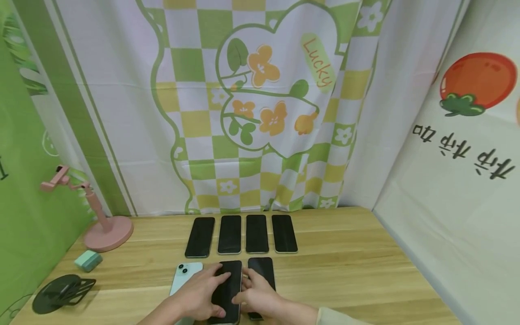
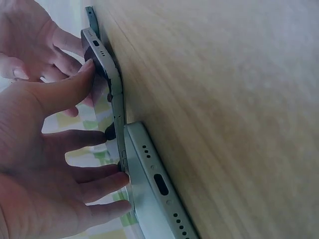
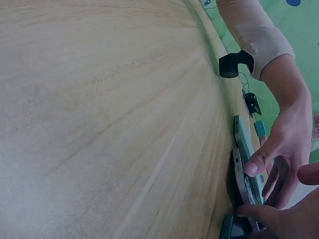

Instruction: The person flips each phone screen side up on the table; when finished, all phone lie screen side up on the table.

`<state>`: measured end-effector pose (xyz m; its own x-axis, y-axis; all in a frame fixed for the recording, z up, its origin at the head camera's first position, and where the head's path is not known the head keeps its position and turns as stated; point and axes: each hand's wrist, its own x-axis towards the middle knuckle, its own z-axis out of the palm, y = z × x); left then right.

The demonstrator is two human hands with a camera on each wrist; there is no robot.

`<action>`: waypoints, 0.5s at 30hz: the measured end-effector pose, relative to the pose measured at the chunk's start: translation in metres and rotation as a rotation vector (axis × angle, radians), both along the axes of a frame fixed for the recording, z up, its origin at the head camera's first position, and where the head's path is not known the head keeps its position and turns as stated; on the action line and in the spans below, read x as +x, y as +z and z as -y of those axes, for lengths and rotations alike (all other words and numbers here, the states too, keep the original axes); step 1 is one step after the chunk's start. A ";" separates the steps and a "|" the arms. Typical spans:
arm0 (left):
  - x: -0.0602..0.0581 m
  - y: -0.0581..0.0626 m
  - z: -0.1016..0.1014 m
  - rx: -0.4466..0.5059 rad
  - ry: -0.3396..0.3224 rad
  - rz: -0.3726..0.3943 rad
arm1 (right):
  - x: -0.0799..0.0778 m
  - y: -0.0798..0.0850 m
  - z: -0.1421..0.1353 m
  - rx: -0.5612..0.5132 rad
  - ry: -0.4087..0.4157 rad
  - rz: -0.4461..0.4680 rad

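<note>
A black-screened smartphone (image 1: 229,289) lies face up at the near middle of the table, between both hands. My left hand (image 1: 199,291) spreads over its left side, with fingertips on the upper screen and the thumb near the bottom corner. The left wrist view shows these fingers (image 2: 75,139) mostly straight along the phone's side. At the right edge is my right hand (image 1: 262,295), its fingertips beside the phone and its thumb over the screen. A mint smartphone (image 1: 188,273), back up, sits partly under my left forearm. Another dark phone (image 1: 264,267) lies partly behind my right hand.
Beyond the hands, several dark phones (image 1: 229,234) form a row on the wooden table (image 1: 345,271). A pink phone stand (image 1: 107,232), a teal block (image 1: 88,261) and a black stand (image 1: 61,293) are at the left. A patterned curtain (image 1: 260,180) hangs behind the table.
</note>
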<state>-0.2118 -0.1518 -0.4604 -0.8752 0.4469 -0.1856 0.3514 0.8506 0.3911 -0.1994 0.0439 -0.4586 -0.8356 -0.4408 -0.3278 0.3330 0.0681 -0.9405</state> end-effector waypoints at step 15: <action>0.001 -0.001 0.013 0.061 -0.030 -0.002 | -0.003 0.008 -0.005 0.492 0.330 -0.477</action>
<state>-0.2108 -0.1643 -0.4619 -0.8614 0.4836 -0.1553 0.3776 0.8142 0.4411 -0.2027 0.0490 -0.4506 -0.7863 -0.5889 -0.1870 -0.2127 0.5421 -0.8129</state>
